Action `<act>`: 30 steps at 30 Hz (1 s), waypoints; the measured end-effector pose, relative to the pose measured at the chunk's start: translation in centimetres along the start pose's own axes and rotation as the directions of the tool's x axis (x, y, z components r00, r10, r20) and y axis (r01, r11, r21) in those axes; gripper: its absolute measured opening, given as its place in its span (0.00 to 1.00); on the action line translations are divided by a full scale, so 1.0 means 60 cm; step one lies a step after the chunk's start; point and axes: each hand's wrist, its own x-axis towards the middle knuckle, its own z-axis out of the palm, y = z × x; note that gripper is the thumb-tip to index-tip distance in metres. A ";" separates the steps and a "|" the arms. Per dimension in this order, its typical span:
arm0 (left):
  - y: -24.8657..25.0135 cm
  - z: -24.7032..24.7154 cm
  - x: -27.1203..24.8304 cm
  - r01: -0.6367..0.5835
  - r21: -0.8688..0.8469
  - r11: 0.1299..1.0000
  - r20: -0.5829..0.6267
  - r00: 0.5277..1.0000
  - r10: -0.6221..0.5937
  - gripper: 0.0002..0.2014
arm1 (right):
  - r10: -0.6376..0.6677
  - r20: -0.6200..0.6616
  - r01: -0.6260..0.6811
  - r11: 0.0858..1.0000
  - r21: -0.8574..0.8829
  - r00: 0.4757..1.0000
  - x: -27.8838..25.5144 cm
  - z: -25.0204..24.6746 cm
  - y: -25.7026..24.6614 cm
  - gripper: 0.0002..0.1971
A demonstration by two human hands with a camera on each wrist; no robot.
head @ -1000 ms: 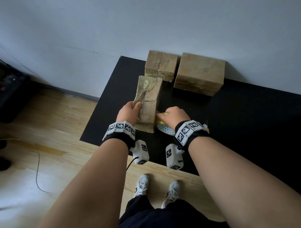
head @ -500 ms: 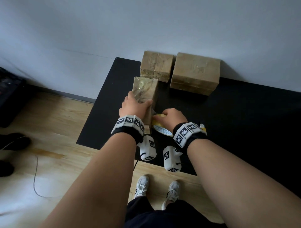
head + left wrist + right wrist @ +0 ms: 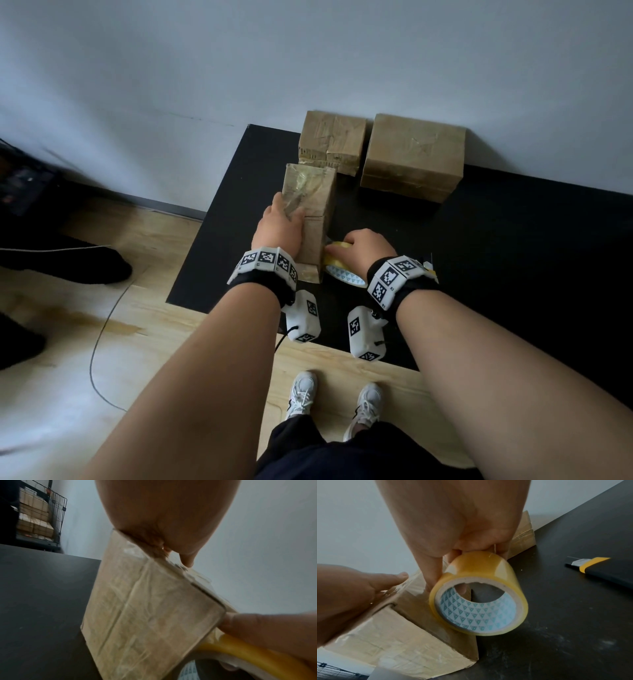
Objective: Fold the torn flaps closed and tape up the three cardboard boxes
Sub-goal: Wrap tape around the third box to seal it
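A narrow cardboard box [image 3: 313, 192] lies lengthwise on the black table [image 3: 513, 257], with glossy tape over its far top. My left hand [image 3: 279, 226] lies flat on the box top, fingers straight and pressing the tape down [image 3: 351, 588]. My right hand [image 3: 366, 246] grips a yellowish tape roll [image 3: 479, 595], thumb outside and a finger through the core. The roll sits against the box's near right side [image 3: 342, 272]. Two more boxes, a small one [image 3: 330, 140] and a larger one [image 3: 414, 154], stand closed at the back by the wall.
A yellow and black utility knife [image 3: 594, 569] lies on the table right of my right hand. The table's near edge [image 3: 239, 311] runs just behind my wrists, with wooden floor and a cable [image 3: 99, 342] below. A wire cage holding boxes [image 3: 39, 513] stands at the left.
My left hand has moved from the box's near left side up onto its top and slid farther along it. My right hand with the roll has stayed by the box's right side.
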 end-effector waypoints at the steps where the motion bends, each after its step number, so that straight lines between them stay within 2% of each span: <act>1: -0.008 -0.002 -0.003 0.023 -0.025 0.999 0.003 1.000 -0.023 0.30 | 0.000 -0.003 0.000 1.000 0.004 1.000 0.000 0.000 0.001 0.21; 4: -0.042 -0.004 -0.015 0.147 -0.114 0.983 0.009 0.989 -0.147 0.32 | 0.000 -0.010 0.000 0.999 0.038 1.000 -0.001 0.002 0.004 0.22; 7: -0.063 -0.001 -0.026 0.217 -0.258 0.941 0.079 0.976 -0.204 0.26 | -0.003 -0.009 0.004 0.999 0.050 1.000 0.000 0.005 0.005 0.23; 10: -0.063 -0.001 -0.021 0.200 -0.300 0.933 0.073 0.980 -0.187 0.22 | 0.004 -0.014 -0.003 0.999 0.051 1.000 0.003 0.006 0.004 0.22; 16: -0.066 0.001 -0.021 0.184 -0.338 0.923 0.069 0.983 -0.171 0.22 | 0.005 0.001 -0.005 0.999 0.037 1.000 0.005 0.005 -0.002 0.23; 19: -0.067 0.006 -0.027 0.112 -0.371 0.922 0.047 0.994 -0.102 0.19 | 0.014 -0.005 -0.014 0.999 0.041 1.000 0.003 0.007 -0.002 0.22; 25: -0.063 -0.004 -0.026 0.085 -0.341 0.936 0.040 0.996 -0.076 0.17 | 0.024 0.000 -0.023 0.999 0.030 1.000 -0.003 0.005 -0.008 0.23; 28: -0.065 -0.009 -0.027 0.106 -0.335 0.936 0.096 0.992 -0.078 0.14 | 0.015 0.013 -0.016 0.999 0.032 1.000 -0.006 -0.004 -0.011 0.22; 30: -0.066 -0.009 -0.029 0.140 -0.340 0.930 0.151 0.984 -0.093 0.16 | 0.001 0.015 -0.001 1.000 0.031 1.000 -0.009 -0.015 -0.013 0.20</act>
